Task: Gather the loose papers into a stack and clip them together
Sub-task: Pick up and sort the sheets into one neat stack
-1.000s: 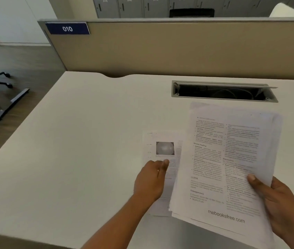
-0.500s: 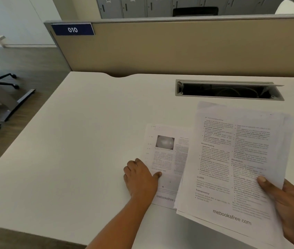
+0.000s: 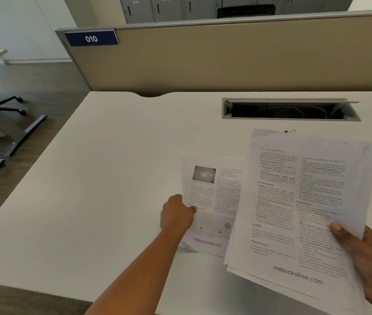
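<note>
The right hand holds a stack of printed sheets above the near right part of the white surface. Its grip is closed on the stack's lower right edge: the thumb lies on top of the front page, and the fingers run behind the sheets. The stack is tilted, its top leaning away and to the right, and the edges of the sheets are not squared; several corners fan out at the top and along the lower left. The front page carries two columns of text and a web address printed along the bottom.

Just left of the stack, a single sheet lies on the surface, and the stack overlaps its right edge. This sheet shows a grey round picture near its top left, columns of text, and the same web address at the bottom. The left hand pinches the sheet's left edge about halfway down, thumb on top, grip closed on the paper; the near left corner looks slightly raised off the surface.

Beyond the top edge of the stack, a small black clip peeks out on the surface, mostly hidden by the paper. Farther back is an open cable slot set into the surface, and behind it a beige partition with a blue tag reading 010.
</note>
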`<state>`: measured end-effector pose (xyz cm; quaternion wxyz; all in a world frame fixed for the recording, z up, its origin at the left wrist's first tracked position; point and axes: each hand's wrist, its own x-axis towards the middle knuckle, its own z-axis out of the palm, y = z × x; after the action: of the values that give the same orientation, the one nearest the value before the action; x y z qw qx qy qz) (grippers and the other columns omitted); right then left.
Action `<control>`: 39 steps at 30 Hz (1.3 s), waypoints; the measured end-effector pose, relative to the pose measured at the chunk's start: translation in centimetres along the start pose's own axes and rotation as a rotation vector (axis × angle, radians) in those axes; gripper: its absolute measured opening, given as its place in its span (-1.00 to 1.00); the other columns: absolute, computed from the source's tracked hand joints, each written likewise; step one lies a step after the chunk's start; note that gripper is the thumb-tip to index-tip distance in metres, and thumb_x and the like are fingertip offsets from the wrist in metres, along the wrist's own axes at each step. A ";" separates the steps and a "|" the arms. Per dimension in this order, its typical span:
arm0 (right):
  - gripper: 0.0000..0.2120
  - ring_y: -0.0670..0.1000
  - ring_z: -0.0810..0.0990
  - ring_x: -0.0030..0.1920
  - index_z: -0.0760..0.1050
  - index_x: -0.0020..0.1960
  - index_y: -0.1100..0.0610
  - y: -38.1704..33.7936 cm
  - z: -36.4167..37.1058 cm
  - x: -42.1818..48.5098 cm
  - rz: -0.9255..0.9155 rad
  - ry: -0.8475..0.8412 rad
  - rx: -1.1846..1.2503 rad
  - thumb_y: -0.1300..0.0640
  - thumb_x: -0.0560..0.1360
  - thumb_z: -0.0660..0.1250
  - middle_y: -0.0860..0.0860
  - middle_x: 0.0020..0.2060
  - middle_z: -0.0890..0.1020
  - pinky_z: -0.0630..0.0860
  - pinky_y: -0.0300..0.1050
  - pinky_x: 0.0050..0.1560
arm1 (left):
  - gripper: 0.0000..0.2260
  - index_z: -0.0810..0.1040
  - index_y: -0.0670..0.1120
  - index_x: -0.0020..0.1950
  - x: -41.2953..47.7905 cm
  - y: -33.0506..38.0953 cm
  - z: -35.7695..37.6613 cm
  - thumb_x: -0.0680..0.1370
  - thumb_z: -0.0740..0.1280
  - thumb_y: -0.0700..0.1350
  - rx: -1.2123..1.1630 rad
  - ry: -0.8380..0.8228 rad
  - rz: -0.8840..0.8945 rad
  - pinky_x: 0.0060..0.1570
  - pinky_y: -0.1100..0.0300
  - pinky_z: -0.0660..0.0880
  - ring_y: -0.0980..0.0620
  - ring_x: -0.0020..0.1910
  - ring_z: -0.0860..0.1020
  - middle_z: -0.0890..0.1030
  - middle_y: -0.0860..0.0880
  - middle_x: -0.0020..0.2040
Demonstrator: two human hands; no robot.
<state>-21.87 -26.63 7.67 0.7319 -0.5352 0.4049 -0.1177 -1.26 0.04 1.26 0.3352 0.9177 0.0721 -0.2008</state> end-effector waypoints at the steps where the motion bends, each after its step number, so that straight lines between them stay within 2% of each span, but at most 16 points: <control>1: -0.82 0.24 0.69 -0.03 0.62 0.08 0.14 0.0 -0.1 0.0 -0.001 0.001 -0.002 0.26 0.56 0.27 0.15 0.00 0.73 0.57 0.32 -0.08 | -0.84 0.59 -0.12 -0.02 0.1 -0.3 -0.1 0.50 0.45 -0.06 -0.029 0.001 0.005 -0.18 0.13 0.55 -0.05 -0.13 0.61 0.71 -0.06 0.03; 4: -0.80 0.23 0.70 -0.04 0.61 0.11 0.14 -0.1 -0.6 0.2 -0.014 0.010 -0.007 0.26 0.56 0.27 0.14 0.00 0.73 0.57 0.31 -0.08 | -0.87 0.61 -0.14 -0.08 0.1 -0.7 -0.9 0.54 0.40 -0.08 -0.158 0.017 0.015 -0.15 0.09 0.59 -0.07 -0.13 0.65 0.72 -0.06 -0.04; 8: -0.80 0.24 0.69 -0.01 0.62 0.13 0.14 -0.1 -1.2 0.4 -0.017 0.013 -0.011 0.25 0.55 0.29 0.15 0.02 0.73 0.55 0.35 -0.05 | -0.88 0.63 -0.06 0.06 -0.9 -0.5 -3.3 0.62 0.29 -0.12 -0.351 0.030 0.059 -0.18 0.18 0.58 0.00 -0.11 0.66 0.69 -0.01 0.01; 12: -0.85 0.12 0.75 -0.20 0.61 0.04 0.13 -0.2 -1.5 0.5 -0.014 0.038 -0.038 0.25 0.55 0.30 0.12 -0.08 0.75 0.62 0.19 -0.13 | -0.90 0.64 -0.03 0.00 -2.3 -0.2 -6.7 0.62 0.32 -0.13 -0.502 0.103 0.075 -0.22 0.19 0.56 0.00 -0.14 0.68 0.72 -0.06 -0.03; 15: -0.87 0.10 0.75 -0.24 0.61 0.05 0.18 -0.2 -1.5 0.5 -0.020 0.035 -0.065 0.26 0.54 0.31 0.14 -0.10 0.75 0.68 0.04 -0.24 | -0.88 0.67 -0.08 0.05 -3.7 0.5 -9.5 0.62 0.34 -0.13 -0.679 0.106 0.047 -0.32 0.24 0.58 -0.01 -0.17 0.71 0.74 -0.02 -0.09; 17: -0.89 0.09 0.74 -0.27 0.59 0.02 0.20 -0.3 -1.3 0.3 -0.024 0.040 -0.086 0.28 0.55 0.30 0.09 -0.19 0.76 0.67 -0.10 -0.35 | -0.87 0.67 -0.06 0.07 -5.0 1.3 -11.1 0.62 0.33 -0.11 -0.791 0.056 0.043 -0.33 0.20 0.61 0.00 -0.19 0.73 0.76 -0.02 -0.09; 20: -0.86 0.24 0.72 -0.11 0.60 0.06 0.23 -0.2 -0.3 0.4 -0.014 0.025 -0.098 0.29 0.53 0.31 0.16 -0.13 0.75 0.68 0.01 -0.21 | -0.83 0.67 -0.04 0.10 -7.0 2.5 -12.6 0.64 0.28 -0.11 -0.864 -0.063 0.058 -0.12 0.01 0.63 -0.13 -0.08 0.74 0.77 -0.06 -0.03; 22: -0.84 0.20 0.74 -0.15 0.60 0.08 0.27 -0.2 0.4 0.4 -0.011 0.010 -0.093 0.31 0.53 0.31 0.19 -0.11 0.75 0.68 0.03 -0.18 | -0.78 0.66 -0.05 0.13 -8.3 3.4 -12.6 0.64 0.23 -0.17 -0.906 -0.164 0.087 -0.04 -0.04 0.61 -0.17 -0.03 0.73 0.76 -0.08 0.01; 24: -0.82 0.13 0.75 -0.22 0.59 0.11 0.31 -0.4 1.3 0.2 -0.009 -0.021 -0.101 0.31 0.53 0.32 0.19 -0.12 0.75 0.69 -0.03 -0.25 | -0.74 0.66 -0.07 0.16 -9.5 4.5 -12.0 0.65 0.18 -0.22 -0.956 -0.282 0.111 0.06 -0.10 0.59 -0.18 0.01 0.72 0.75 -0.10 0.06; 26: -0.83 0.06 0.74 -0.28 0.60 0.07 0.30 -0.8 2.5 -0.1 -0.023 -0.076 -0.143 0.32 0.48 0.40 0.15 -0.20 0.76 0.64 -0.15 -0.37 | -0.73 0.65 -0.07 0.20 -10.4 5.5 -10.8 0.65 0.18 -0.23 -0.940 -0.382 0.130 0.13 -0.15 0.57 -0.20 0.06 0.71 0.73 -0.11 0.11; 29: -0.93 -0.12 0.62 -0.53 0.55 -0.16 0.29 -1.4 4.0 -0.4 -0.057 -0.105 -0.222 0.35 0.49 0.41 0.02 -0.50 0.68 0.46 -0.31 -0.56 | -0.77 0.65 -0.04 0.18 -11.0 6.5 -8.8 0.65 0.24 -0.22 -0.826 -0.406 0.125 0.06 -0.16 0.63 -0.17 0.00 0.73 0.75 -0.07 0.06; 30: -0.90 -0.11 0.62 -0.54 0.55 -0.18 0.29 -1.5 4.4 -0.3 -0.054 -0.109 -0.238 0.34 0.52 0.37 0.03 -0.50 0.67 0.46 -0.31 -0.56 | -0.80 0.65 -0.04 0.15 -11.1 6.7 -8.1 0.64 0.27 -0.22 -0.788 -0.396 0.123 0.03 -0.14 0.65 -0.15 -0.03 0.74 0.76 -0.05 0.03; 33: -0.92 0.08 0.73 -0.35 0.61 -0.04 0.28 -1.9 5.3 -0.2 -0.036 -0.156 -0.259 0.27 0.52 0.37 0.18 -0.26 0.74 0.60 -0.14 -0.41 | -0.84 0.67 0.01 0.07 -11.0 6.6 -6.5 0.62 0.33 -0.19 -0.659 -0.324 0.141 -0.12 0.03 0.69 -0.01 -0.12 0.75 0.77 0.07 -0.04; 36: -0.93 0.05 0.71 -0.38 0.62 -0.04 0.25 -2.1 5.6 -0.1 -0.035 -0.186 -0.259 0.29 0.53 0.35 0.14 -0.31 0.74 0.58 -0.16 -0.44 | -0.86 0.67 0.05 0.06 -10.4 6.2 -5.6 0.58 0.39 -0.16 -0.588 -0.229 0.167 -0.11 0.05 0.69 0.04 -0.13 0.75 0.76 0.06 0.00; 37: -0.93 0.04 0.70 -0.40 0.61 -0.05 0.25 -2.2 5.7 -0.2 -0.035 -0.200 -0.253 0.30 0.53 0.34 0.13 -0.32 0.73 0.57 -0.18 -0.45 | -0.84 0.66 0.06 0.10 -10.1 6.1 -5.5 0.57 0.41 -0.14 -0.555 -0.188 0.182 -0.08 0.01 0.69 0.03 -0.12 0.74 0.75 0.05 0.04; 39: -0.92 0.07 0.71 -0.38 0.61 -0.03 0.25 -2.3 5.7 -0.2 -0.039 -0.234 -0.235 0.31 0.52 0.35 0.16 -0.30 0.73 0.57 -0.17 -0.44 | -0.61 0.52 0.10 0.32 -9.3 5.9 -5.4 0.51 0.47 -0.06 -0.452 -0.100 0.220 -0.01 0.00 0.67 0.02 -0.01 0.67 0.64 0.06 0.20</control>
<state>-17.26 -23.50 10.30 0.7040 -0.6350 0.3174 -0.0204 -6.42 -1.01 12.37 0.5548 0.8107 -0.0016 -0.1871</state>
